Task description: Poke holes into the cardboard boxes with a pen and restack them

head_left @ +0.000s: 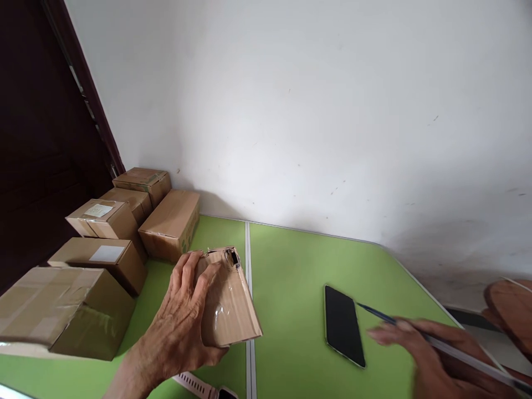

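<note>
**Taped box held on the desk, blade in the other hand**

While the left hand [183, 327] wraps over the top of a small box [228, 302], fingers curled on its upper face and thumb under the near end, the box sits tilted on the green desk [291, 266], just left of the centre seam. Its far end looks torn open, and clear tape shines along the sides. The grip is closed firmly on the box.

The right hand [419, 349] is blurred, closed around a long thin tool [386, 317] that looks like a blade or pen; its tip points toward a phone [343, 324] lying flat between the two hands. Exactly what the tool is cannot be told.

Judging by its size and the one-handed hold, the box is probably light. Cardboard is stiff along the edges but gives in the middle of a face, and the tape makes it slippery, so the corners and bare card look like the better places to hold. The torn end is likely weak.

Stacked boxes [103, 244] stand at the left edge. A watch strap [199, 385] lies below the left wrist.
</note>
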Motion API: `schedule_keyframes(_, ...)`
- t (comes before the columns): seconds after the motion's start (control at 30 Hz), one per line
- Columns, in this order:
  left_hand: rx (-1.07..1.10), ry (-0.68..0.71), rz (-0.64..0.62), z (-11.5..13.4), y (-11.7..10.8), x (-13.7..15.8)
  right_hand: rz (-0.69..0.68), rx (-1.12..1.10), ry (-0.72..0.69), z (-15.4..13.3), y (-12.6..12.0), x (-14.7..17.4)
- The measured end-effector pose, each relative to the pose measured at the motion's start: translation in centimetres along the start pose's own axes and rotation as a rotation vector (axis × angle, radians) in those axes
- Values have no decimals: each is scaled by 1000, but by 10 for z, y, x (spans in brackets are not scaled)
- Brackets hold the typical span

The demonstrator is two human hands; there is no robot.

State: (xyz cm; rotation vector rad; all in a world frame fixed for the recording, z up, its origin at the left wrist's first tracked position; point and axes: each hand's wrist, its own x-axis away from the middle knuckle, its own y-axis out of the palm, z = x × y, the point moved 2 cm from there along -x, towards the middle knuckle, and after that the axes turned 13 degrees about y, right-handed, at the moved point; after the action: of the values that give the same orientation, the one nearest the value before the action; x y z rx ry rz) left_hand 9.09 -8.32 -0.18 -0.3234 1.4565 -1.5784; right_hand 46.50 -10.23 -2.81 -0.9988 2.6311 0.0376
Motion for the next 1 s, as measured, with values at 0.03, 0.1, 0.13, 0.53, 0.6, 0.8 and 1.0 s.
schedule_keyframes(0.03, -4, -2, -1, 1, 1, -1, -60, -131, -4, -17, 24, 19)
schedule_keyframes(0.1, -10, -4, -11, 5, 3, -2, -228, -344, -1, -48, 74, 55)
schedule_keyframes(0.13, -14, -3, -17, 7, 4, -3, -278, -420, -20, -61, 95, 71)
schedule_keyframes(0.53, -28, 2, -9, 16, 11, 2, -282, -161, -126, -70, 140, 108)
schedule_keyframes(0.6, -29, -2, -12, 16, 12, 1, -295, -167, -150, -73, 141, 107)
schedule_keyframes(0.8, -35, 0, -7, 18, 14, 0, -386, -190, -193, -74, 144, 104)
schedule_keyframes(1.0, -54, 5, 6, 19, 11, 2, -375, -175, -227, -75, 141, 101)
